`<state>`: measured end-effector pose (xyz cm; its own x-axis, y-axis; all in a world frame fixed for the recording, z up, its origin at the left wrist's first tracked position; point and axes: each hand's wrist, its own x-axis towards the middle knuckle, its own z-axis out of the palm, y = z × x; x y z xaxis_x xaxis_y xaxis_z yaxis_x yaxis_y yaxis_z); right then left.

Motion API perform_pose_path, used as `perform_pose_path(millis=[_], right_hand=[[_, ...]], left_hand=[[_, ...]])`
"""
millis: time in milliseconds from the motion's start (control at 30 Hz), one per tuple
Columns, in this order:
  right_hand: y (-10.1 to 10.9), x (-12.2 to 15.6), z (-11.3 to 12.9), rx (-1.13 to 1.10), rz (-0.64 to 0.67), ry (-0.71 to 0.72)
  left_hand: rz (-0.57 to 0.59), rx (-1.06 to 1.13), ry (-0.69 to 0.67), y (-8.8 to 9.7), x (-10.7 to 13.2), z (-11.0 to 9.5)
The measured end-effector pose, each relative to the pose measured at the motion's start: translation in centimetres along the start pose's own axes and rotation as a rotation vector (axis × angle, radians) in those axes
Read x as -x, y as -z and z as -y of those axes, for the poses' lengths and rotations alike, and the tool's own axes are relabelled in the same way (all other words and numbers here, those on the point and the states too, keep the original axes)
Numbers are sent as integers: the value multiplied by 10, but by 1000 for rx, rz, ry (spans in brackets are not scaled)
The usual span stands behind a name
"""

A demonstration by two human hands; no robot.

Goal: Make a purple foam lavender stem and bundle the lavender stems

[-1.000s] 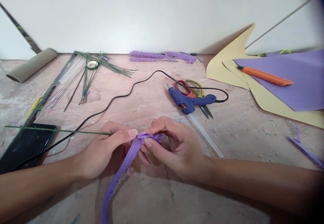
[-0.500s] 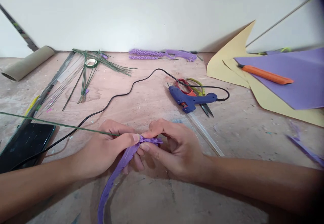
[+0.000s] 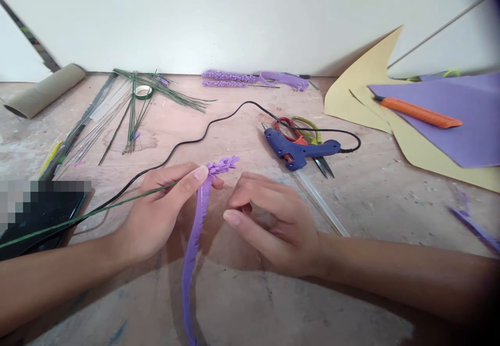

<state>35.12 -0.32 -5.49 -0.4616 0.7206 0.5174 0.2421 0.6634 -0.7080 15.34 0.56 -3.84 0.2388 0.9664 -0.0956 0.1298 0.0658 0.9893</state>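
In the head view, the left hand (image 3: 160, 210) pinches a green stem (image 3: 117, 200) and a purple strip (image 3: 191, 262) between thumb and fingers, in a closed hold right where the two meet. Past the thumb, the strip's fringed end forms a small tuft (image 3: 224, 165), pointing right and slightly up, above the middle of the table (image 3: 219, 294). The strip's long tail hangs from the pinch toward the bottom edge, while the stem runs back left, passing above the phone (image 3: 50, 221). The right hand (image 3: 277, 221) is just beside the tuft and apart from it, fingers curled, with a narrow gap between thumb and forefinger. Beyond it lie the blue glue gun (image 3: 299, 150), with a clear glue stick (image 3: 322, 205) reaching toward the near side, and the scissors (image 3: 326, 166), partly under the gun. The gun's black cord (image 3: 187, 143) winds left across the table. At right, an orange cutter (image 3: 422, 112) rests on a purple sheet (image 3: 437, 143), which overlaps a yellow one. By the wall are two purple spikes (image 3: 226, 77); farther left, green wires (image 3: 133, 122), a tape roll (image 3: 143, 92) and a cardboard tube (image 3: 47, 90).
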Motion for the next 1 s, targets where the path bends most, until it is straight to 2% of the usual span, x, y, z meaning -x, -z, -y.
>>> perform_pose_path(millis=[167,233,333,433,567,800,1000], right_hand=[[-7,1,2,-163,125,-256],[-9,2,4,-192,113,-303],[-10,5,6,-183,43,-291],[-10,6,7,-188,102,-262],[-10,4,7,-197,156,-296],[-11,3,7,-214,162,-399],[-11,4,6,-174,171,-359]], left_hand=[[48,-34,-6,0,1,3],[95,-38,12,-1,2,4],[119,-51,30,-2,3,4],[107,-31,85,-3,4,4],[109,30,127,-5,3,5],[112,41,89,-4,4,8],[92,-8,28,-4,6,11]])
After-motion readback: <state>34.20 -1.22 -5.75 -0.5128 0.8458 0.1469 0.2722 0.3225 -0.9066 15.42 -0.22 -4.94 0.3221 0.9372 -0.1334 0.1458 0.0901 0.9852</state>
